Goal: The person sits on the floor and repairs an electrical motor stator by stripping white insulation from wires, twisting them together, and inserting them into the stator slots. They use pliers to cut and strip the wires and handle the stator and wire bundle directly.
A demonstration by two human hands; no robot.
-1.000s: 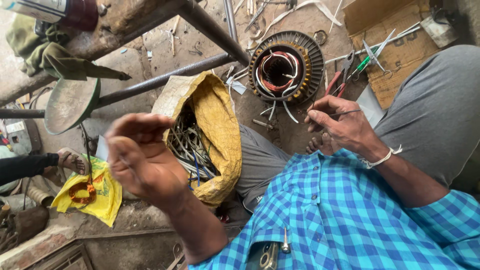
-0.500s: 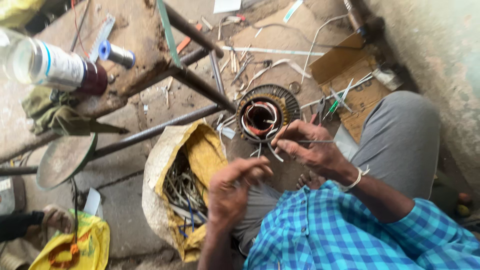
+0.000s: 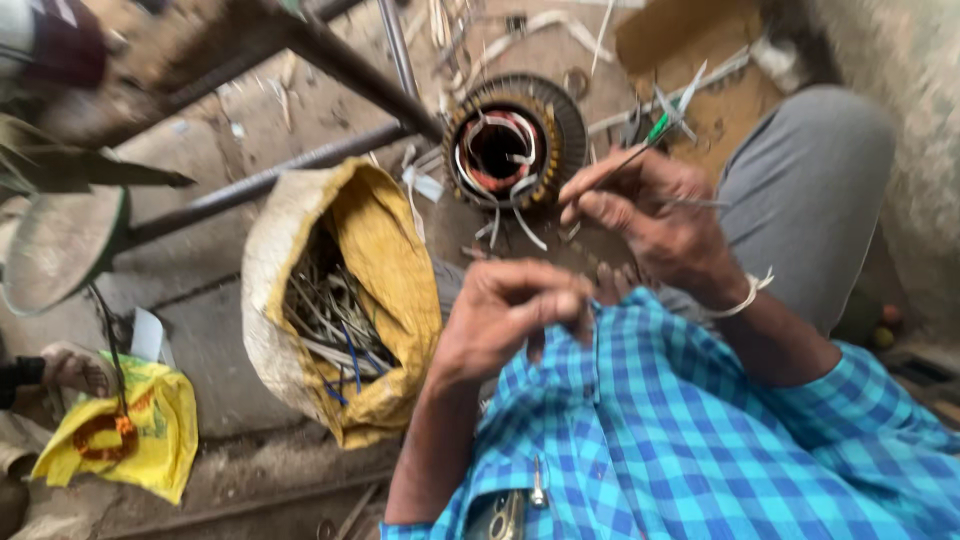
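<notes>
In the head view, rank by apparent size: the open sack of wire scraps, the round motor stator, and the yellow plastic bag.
1. Sack, clearly largest.
2. Yellow bag and stator look alike; the bag is partly cut off, so unranked.

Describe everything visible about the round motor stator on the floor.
The motor stator is a ring of dark stacked metal laminations with copper-coloured windings packed round its bore. It lies flat, opening facing up, on the dusty floor. Red and white sleeved leads curl inside and spill over its near edge. A dark metal bar crosses its left rim. The right hand works just beside it, apparently not touching.
</notes>
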